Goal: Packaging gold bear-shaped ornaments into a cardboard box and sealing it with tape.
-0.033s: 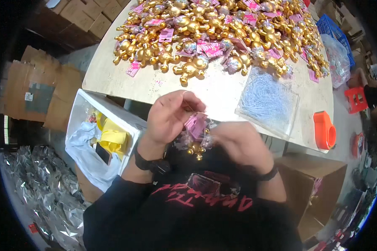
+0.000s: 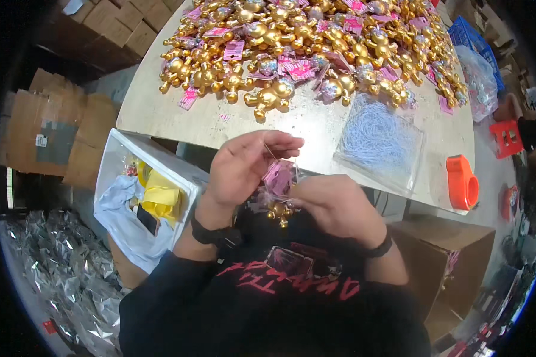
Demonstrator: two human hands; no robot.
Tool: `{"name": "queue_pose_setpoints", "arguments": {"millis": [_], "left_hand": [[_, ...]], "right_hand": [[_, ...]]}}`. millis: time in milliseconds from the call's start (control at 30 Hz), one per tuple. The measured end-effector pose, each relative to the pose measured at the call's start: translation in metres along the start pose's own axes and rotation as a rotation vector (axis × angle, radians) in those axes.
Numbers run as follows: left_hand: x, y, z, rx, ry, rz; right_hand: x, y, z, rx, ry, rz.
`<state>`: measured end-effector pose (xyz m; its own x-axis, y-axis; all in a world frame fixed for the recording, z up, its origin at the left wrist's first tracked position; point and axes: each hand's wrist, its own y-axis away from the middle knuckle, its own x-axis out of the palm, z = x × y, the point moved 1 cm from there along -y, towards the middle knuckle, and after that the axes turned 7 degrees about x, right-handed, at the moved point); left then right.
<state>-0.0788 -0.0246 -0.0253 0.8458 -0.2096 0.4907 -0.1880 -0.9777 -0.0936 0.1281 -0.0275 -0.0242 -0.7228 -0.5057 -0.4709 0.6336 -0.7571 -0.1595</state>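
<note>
1. Left hand [image 2: 244, 169]: fingertips pressed together, pinching a thin pale loop of string that runs down to the pink tag [image 2: 278, 177].
2. Right hand [image 2: 339, 208]: curled shut around the gold figure [image 2: 278, 211]. Only the figure's feet show, at 9 o'clock of the hand. Exact finger contact is hidden, can't tell more.
3. Figure and tag sit between the hands, just off the near edge of the table [image 2: 232, 122], over the lap.
4. At 12 o'clock: pile of gold figures [image 2: 315, 41] with pink tags. At 2 o'clock: clear tray of white strings [image 2: 378, 140]. Orange tape dispenser [image 2: 461, 181] at 3. White bin [image 2: 122, 172] with yellow and white bags at 9.
5. Risks, my read: the string is thin, so a light pinch could slip and the loop pull free. The figure hangs off the table, so a loose right grip drops it to the floor. A hard tug could tear the tag hole.
</note>
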Motion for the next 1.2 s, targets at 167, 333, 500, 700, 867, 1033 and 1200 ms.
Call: {"name": "queue_pose_setpoints", "arguments": {"millis": [167, 333, 500, 700, 867, 1033, 1200], "left_hand": [[-0.005, 0.018, -0.004, 0.043, -0.740, 0.275], [0.001, 0.022, 0.015, -0.071, -0.607, 0.119], [-0.008, 0.023, 0.017, -0.192, -0.548, 0.171], [-0.009, 0.019, 0.020, -0.092, -0.298, 0.149], [-0.007, 0.021, 0.019, -0.088, -0.339, 0.123], [-0.013, 0.022, 0.013, -0.141, -0.506, 0.281], [-0.007, 0.021, 0.018, 0.076, -0.680, 0.235]], "right_hand": [[-0.010, -0.020, 0.019, -0.057, 0.136, -0.074], [0.002, -0.030, 0.003, 0.207, -0.384, -0.141], [0.020, -0.019, -0.019, 0.405, -0.761, -0.269], [0.029, 0.002, -0.022, 0.352, -0.860, -0.129], [0.023, -0.001, -0.016, 0.140, -0.205, -0.296], [0.015, -0.004, -0.011, 0.166, -0.149, -0.235], [0.004, -0.005, -0.018, 0.163, -0.134, -0.115]]}}
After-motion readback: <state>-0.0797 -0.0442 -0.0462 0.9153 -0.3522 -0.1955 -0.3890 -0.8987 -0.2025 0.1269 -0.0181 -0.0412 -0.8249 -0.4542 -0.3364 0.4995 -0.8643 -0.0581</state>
